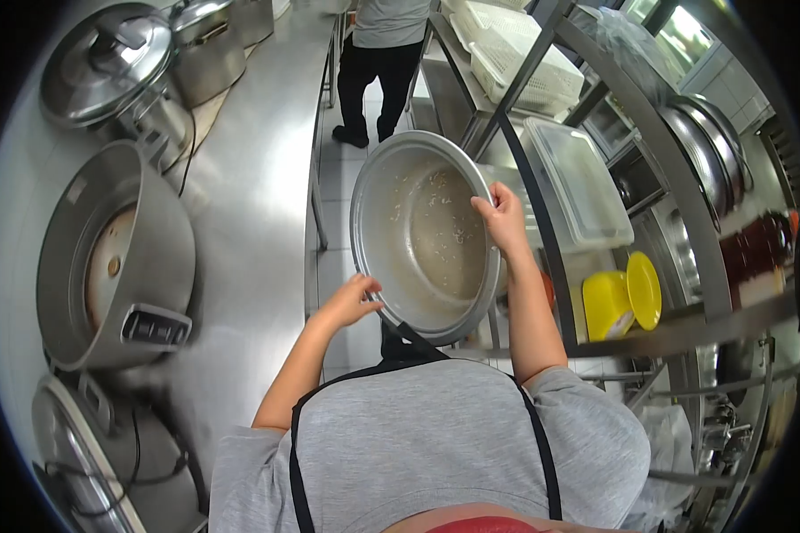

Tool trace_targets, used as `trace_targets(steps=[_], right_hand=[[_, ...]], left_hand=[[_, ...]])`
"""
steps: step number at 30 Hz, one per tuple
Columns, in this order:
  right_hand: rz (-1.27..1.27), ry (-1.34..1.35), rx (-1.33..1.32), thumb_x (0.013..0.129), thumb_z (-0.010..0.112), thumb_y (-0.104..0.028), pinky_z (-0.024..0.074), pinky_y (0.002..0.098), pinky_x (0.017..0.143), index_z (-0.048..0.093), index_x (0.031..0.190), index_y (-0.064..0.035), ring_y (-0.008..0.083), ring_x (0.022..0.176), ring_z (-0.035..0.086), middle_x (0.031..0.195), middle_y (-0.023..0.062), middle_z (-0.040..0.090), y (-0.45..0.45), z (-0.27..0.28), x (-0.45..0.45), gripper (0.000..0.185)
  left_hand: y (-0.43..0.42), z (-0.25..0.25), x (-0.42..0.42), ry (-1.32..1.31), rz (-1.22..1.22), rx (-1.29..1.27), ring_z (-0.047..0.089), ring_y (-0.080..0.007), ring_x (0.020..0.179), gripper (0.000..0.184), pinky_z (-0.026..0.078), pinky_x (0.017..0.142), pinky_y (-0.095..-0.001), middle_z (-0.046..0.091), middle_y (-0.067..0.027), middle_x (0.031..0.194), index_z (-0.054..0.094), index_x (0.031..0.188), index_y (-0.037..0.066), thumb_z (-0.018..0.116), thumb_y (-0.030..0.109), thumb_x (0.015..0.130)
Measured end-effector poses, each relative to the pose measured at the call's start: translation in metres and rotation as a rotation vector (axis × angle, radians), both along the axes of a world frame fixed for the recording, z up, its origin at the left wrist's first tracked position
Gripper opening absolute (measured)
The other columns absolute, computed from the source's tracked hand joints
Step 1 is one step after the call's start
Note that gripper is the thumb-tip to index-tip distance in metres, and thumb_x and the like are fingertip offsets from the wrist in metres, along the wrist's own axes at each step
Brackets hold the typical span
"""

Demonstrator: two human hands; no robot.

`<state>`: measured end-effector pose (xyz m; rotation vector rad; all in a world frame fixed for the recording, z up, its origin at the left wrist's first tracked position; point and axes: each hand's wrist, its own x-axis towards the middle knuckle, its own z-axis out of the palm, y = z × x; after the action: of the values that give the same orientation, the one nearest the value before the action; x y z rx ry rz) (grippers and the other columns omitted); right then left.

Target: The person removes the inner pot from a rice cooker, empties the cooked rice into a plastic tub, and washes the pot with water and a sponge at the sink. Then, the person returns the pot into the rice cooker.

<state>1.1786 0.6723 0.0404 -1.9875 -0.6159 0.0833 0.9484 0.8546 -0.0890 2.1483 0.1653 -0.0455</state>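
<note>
A large grey metal rice cooker inner pot (391, 213) is held up in front of my body, tilted so its inside faces me. White rice grains and wet residue cling to its bottom and wall. My right hand (502, 220) grips the right rim, thumb on the inner side. At the lower left rim is my left hand (351, 300), its fingers hooked over the edge. To the left, on the steel counter (258, 222), stands an open rice cooker body (164, 266) with its brownish heating plate showing.
Lidded metal pots (120, 67) stand at the counter's far left; another cooker (142, 462) with cords sits at the near left. A person (382, 62) stands ahead in the aisle. Along the right runs a rack (542, 249) with clear bins (582, 182), white baskets (524, 62) and a yellow scale (609, 306).
</note>
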Motion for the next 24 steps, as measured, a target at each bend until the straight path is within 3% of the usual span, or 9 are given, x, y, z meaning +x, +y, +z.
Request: trace_targets(steps=[4, 8, 9, 13, 17, 20, 21, 22, 24], right_hand=[[0.021, 0.037, 0.175, 0.07, 0.066, -0.017, 0.0361, 0.0272, 0.053, 0.051, 0.07, -0.0032, 0.0102, 0.056, 0.044, 0.06, 0.0007, 0.049, 0.052, -0.022, 0.079, 0.02], [-0.018, -0.067, 0.085, 0.066, 0.065, -0.017, 0.0389, 0.031, 0.053, 0.051, 0.069, -0.0024, 0.0159, 0.054, 0.048, 0.058, 0.0079, 0.049, 0.119, -0.054, 0.164, 0.02], [-0.046, -0.086, 0.061, 0.064, 0.063, -0.017, 0.0403, 0.0336, 0.054, 0.049, 0.068, -0.0021, 0.0213, 0.054, 0.049, 0.059, 0.0121, 0.049, 0.139, -0.059, 0.183, 0.02], [-0.053, -0.018, 0.042, 0.066, 0.062, -0.018, 0.0422, 0.0361, 0.056, 0.049, 0.068, -0.0015, 0.0256, 0.056, 0.052, 0.059, 0.0146, 0.051, 0.2, -0.072, 0.243, 0.021], [-0.061, -0.011, -0.013, 0.066, 0.061, -0.019, 0.0424, 0.0364, 0.057, 0.05, 0.069, -0.0014, 0.0256, 0.057, 0.053, 0.059, 0.0145, 0.052, 0.258, -0.093, 0.32, 0.021], [-0.093, 0.062, -0.019, 0.067, 0.062, -0.02, 0.043, 0.0362, 0.057, 0.051, 0.07, -0.0021, 0.0259, 0.058, 0.054, 0.061, 0.0139, 0.054, 0.296, -0.091, 0.363, 0.021], [-0.116, 0.048, -0.011, 0.066, 0.063, -0.021, 0.0432, 0.0363, 0.058, 0.051, 0.07, -0.0022, 0.026, 0.058, 0.055, 0.061, 0.0139, 0.055, 0.312, -0.1, 0.381, 0.022], [-0.131, 0.021, -0.012, 0.066, 0.064, -0.022, 0.0434, 0.0365, 0.058, 0.052, 0.07, -0.0024, 0.0261, 0.059, 0.055, 0.061, 0.0139, 0.055, 0.329, -0.105, 0.402, 0.023], [-0.167, -0.016, -0.073, 0.066, 0.065, -0.023, 0.0434, 0.037, 0.058, 0.052, 0.069, -0.0026, 0.0262, 0.059, 0.055, 0.061, 0.0134, 0.055, 0.355, -0.093, 0.433, 0.025]], left_hand=[[0.027, -0.026, 0.07, 0.09, -0.083, -0.007, 0.055, -0.0201, 0.076, 0.031, 0.047, 0.07, -0.0317, 0.054, -0.0101, 0.092, 0.058, 0.097, 0.003, 0.069, 0.022, 0.075], [0.084, 0.022, 0.135, 0.141, -0.054, 0.062, 0.056, -0.0234, 0.082, 0.031, 0.047, 0.072, -0.0331, 0.056, -0.0119, 0.09, 0.057, 0.096, 0.003, 0.068, 0.023, 0.075], [0.1, 0.033, 0.149, 0.14, 0.003, 0.039, 0.056, -0.0226, 0.082, 0.029, 0.047, 0.072, -0.0322, 0.056, -0.0115, 0.09, 0.056, 0.096, 0.003, 0.067, 0.021, 0.076], [0.149, 0.071, 0.173, 0.021, 0.289, -0.01, 0.055, -0.0192, 0.081, 0.027, 0.046, 0.071, -0.0297, 0.055, -0.0097, 0.091, 0.056, 0.096, 0.002, 0.066, 0.018, 0.077], [0.212, 0.047, 0.194, 0.076, 0.378, 0.021, 0.056, -0.0162, 0.077, 0.026, 0.046, 0.067, -0.0281, 0.056, -0.0082, 0.089, 0.055, 0.096, 0.002, 0.066, 0.014, 0.077], [0.255, 0.05, 0.216, 0.24, 0.384, -0.069, 0.055, -0.0133, 0.068, 0.025, 0.046, 0.061, -0.0271, 0.055, -0.0067, 0.082, 0.054, 0.096, 0.001, 0.066, 0.012, 0.076], [0.274, 0.056, 0.235, 0.257, 0.405, -0.22, 0.053, -0.0122, 0.065, 0.024, 0.045, 0.06, -0.0266, 0.055, -0.0061, 0.079, 0.054, 0.095, 0.0, 0.065, 0.011, 0.076], [0.29, 0.058, 0.256, 0.266, 0.429, -0.384, 0.052, -0.0111, 0.063, 0.024, 0.044, 0.059, -0.0261, 0.055, -0.0056, 0.076, 0.054, 0.095, -0.001, 0.065, 0.01, 0.076], [0.336, 0.043, 0.295, 0.177, 0.42, -0.398, 0.052, -0.0109, 0.062, 0.023, 0.044, 0.059, -0.0261, 0.055, -0.0052, 0.074, 0.055, 0.094, -0.001, 0.065, 0.01, 0.077]])
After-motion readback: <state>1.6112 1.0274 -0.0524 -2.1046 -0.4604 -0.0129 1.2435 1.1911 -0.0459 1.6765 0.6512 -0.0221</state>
